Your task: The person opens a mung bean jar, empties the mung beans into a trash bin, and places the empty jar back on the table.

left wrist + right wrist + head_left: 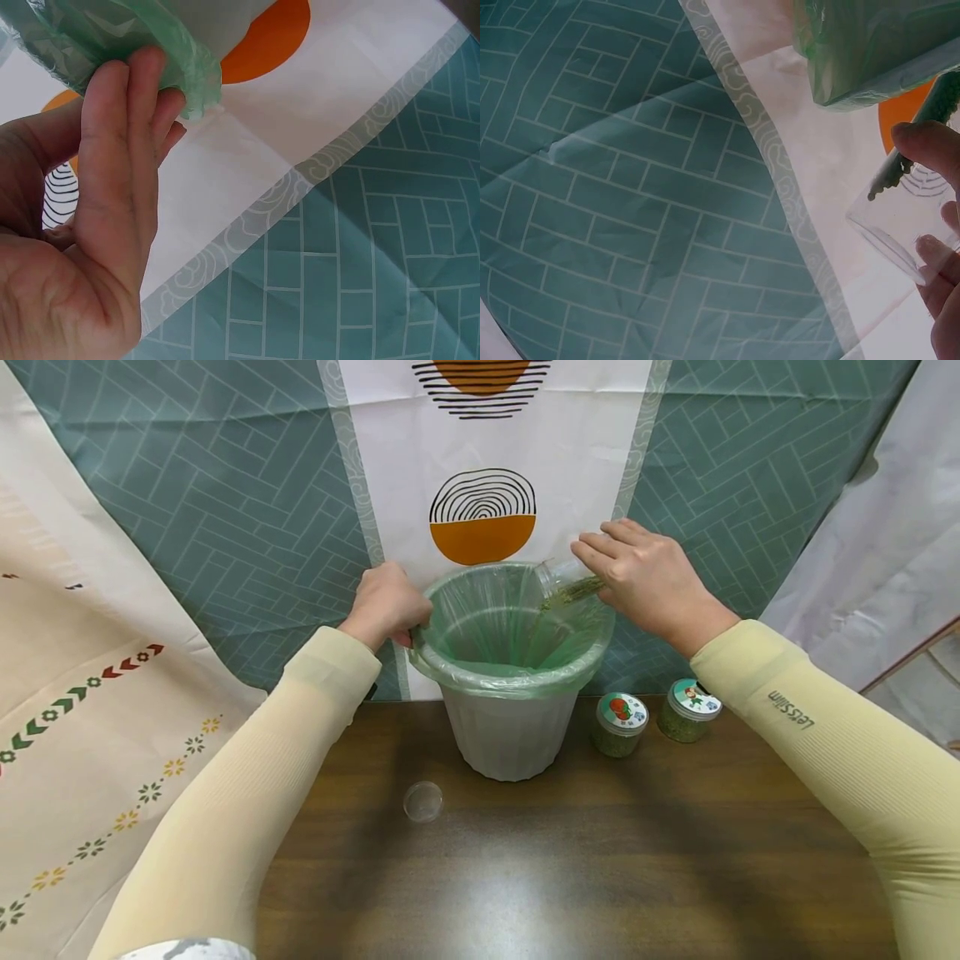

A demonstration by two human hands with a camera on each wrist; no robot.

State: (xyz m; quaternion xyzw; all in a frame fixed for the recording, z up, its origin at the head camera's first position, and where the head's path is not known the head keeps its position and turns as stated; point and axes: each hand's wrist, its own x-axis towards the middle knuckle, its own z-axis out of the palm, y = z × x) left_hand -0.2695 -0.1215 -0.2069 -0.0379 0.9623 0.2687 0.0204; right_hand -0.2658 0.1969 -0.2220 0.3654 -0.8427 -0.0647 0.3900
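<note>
A light grey bin (510,735) stands on the table, lined with a thin green plastic bag (480,647) folded over its rim. At the rim's left side my left hand (388,603) grips the bag-covered edge, fingers on the outside in the left wrist view. Above the right side of the opening, my right hand (651,578) holds a clear plastic jar (551,575) tilted mouth-down toward the bin. Small green granules (573,592) lie along the jar's lower wall, and some fall from its mouth. Thumb and fingertips clasp the jar (885,225) in the right wrist view.
Two lidded jars of green granules, one with a strawberry label (621,714) and another (688,710), stand right of the bin. A clear round lid (423,802) lies front left on the brown wooden table (600,877). A patterned cloth (262,485) hangs close behind.
</note>
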